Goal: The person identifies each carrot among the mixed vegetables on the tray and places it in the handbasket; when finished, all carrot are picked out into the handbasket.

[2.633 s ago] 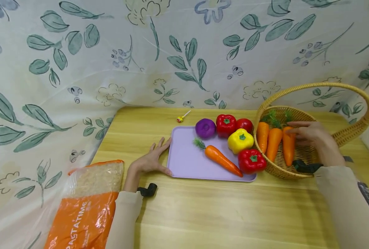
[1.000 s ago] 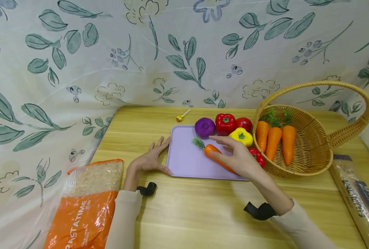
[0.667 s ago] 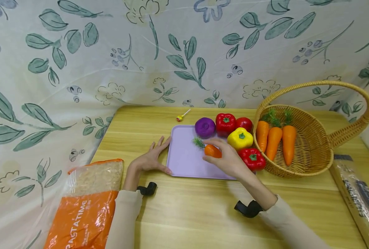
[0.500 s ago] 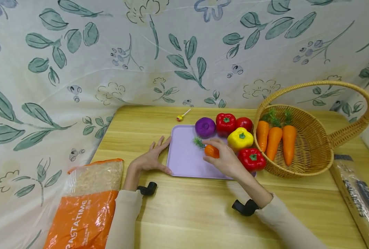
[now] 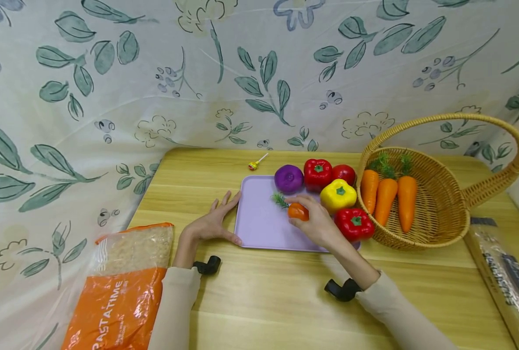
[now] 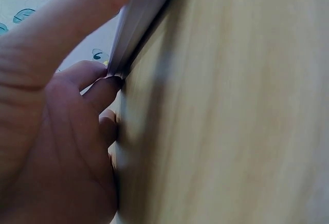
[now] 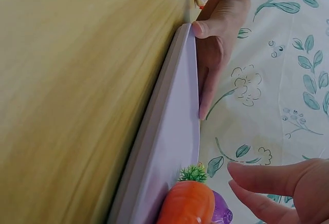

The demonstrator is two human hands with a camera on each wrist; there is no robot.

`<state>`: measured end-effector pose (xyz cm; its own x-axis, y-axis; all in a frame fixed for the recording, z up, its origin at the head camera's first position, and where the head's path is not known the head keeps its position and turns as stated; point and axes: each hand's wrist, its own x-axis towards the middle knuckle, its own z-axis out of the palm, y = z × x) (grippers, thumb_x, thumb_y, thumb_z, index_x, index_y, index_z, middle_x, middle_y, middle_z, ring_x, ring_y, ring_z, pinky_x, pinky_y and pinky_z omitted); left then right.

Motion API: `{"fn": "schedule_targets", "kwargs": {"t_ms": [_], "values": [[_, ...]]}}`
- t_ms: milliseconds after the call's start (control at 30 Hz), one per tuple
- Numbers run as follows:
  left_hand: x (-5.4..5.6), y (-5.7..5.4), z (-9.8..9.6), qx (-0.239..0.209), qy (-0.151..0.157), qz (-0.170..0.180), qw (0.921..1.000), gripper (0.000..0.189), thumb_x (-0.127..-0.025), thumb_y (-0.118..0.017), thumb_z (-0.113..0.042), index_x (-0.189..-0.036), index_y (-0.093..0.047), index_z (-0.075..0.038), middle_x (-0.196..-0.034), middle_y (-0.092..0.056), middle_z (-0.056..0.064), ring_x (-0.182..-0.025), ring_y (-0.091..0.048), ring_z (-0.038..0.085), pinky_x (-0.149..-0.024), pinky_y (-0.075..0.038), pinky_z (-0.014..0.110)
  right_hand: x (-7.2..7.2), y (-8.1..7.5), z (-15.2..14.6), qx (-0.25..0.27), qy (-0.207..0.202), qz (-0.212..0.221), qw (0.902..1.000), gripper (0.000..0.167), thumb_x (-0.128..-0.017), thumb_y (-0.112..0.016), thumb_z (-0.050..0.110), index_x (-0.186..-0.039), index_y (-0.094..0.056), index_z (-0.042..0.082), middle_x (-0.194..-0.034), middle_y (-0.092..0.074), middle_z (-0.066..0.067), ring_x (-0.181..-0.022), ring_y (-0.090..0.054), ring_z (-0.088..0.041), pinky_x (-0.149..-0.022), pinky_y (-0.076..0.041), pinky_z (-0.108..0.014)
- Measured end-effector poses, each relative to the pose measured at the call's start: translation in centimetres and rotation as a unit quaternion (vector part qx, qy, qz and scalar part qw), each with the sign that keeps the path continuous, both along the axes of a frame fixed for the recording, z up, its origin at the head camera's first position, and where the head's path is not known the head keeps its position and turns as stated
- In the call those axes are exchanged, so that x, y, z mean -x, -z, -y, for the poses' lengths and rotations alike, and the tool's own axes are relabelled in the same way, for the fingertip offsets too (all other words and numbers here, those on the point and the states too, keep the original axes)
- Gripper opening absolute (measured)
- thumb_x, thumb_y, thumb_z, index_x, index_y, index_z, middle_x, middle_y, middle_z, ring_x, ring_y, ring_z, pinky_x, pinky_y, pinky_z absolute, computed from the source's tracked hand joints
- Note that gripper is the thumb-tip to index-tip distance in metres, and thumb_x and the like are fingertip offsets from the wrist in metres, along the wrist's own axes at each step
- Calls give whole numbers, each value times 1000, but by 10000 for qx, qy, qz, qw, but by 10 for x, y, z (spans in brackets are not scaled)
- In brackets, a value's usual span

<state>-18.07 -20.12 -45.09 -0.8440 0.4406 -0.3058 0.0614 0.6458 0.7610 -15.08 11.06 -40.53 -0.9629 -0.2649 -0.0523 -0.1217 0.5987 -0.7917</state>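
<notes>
A carrot [image 5: 297, 212] with a green top lies on the lilac tray [image 5: 259, 223]. My right hand [image 5: 318, 223] grips it from above with curled fingers and thumb, hiding its lower part. In the right wrist view, the carrot [image 7: 187, 206] shows beside the right hand [image 7: 282, 188]. My left hand [image 5: 208, 226] rests at the tray's left edge, fingers spread along the side and thumb at the near corner. A purple vegetable [image 5: 289, 179], two red bell peppers [image 5: 318, 175], a yellow bell pepper [image 5: 338, 194] and a red tomato-like vegetable [image 5: 344, 174] sit at the tray's right side.
A wicker basket [image 5: 443, 214] with a tall handle stands to the right, holding three carrots [image 5: 386, 199]. A lollipop [image 5: 254, 166] lies behind the tray. An orange bag [image 5: 119, 301] is at left; a long clear package [image 5: 500, 282] lies at far right.
My right hand has left the basket, come left over the tray and closed round the carrot there. In the last half second it has barely moved. My left hand has stayed at the tray edge.
</notes>
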Motion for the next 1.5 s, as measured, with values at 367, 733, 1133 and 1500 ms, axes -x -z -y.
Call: {"fn": "schedule_targets", "kwargs": {"t_ms": [367, 733, 1133, 1500], "values": [[-1, 0, 1, -3, 14, -6, 10000, 134, -70, -97, -38, -167, -6, -37, -174, 20, 4, -154, 26, 50, -116, 2, 83, 3, 4, -2, 53, -35, -54, 10000, 46, -94, -68, 0, -140, -64, 10, -153, -52, -19, -147, -41, -44, -122, -31, -65], [-1, 1, 0, -15, 46, -18, 10000, 133, -70, -97, -38, -167, -5, -37, -174, 20, 4, -154, 26, 51, -115, 2, 84, 5, 11, -2, -116, 71, 232, 9996, 51, -93, -63, -7, -140, -64, 12, -151, -54, -22, -139, -48, -43, -119, -35, -65], [0, 0, 0, 48, 93, -24, 9999, 134, -70, -96, -40, -167, -5, -36, -174, 20, 5, -154, 25, 51, -115, 2, 85, 6, 12, -4, -221, 96, 239, 9994, 47, -91, -66, -8, -132, -71, 14, -144, -62, -21, -132, -52, -41, -116, -39, -62], [-1, -1, 1, 53, 37, -22, 10000, 133, -70, -96, -40, -167, -5, -37, -174, 19, 4, -154, 25, 51, -114, 1, 85, 10, 10, -6, -97, -124, 143, 9998, 45, -93, -69, -4, -134, -71, 13, -144, -62, -21, -132, -55, -40, -116, -40, -61]]}}
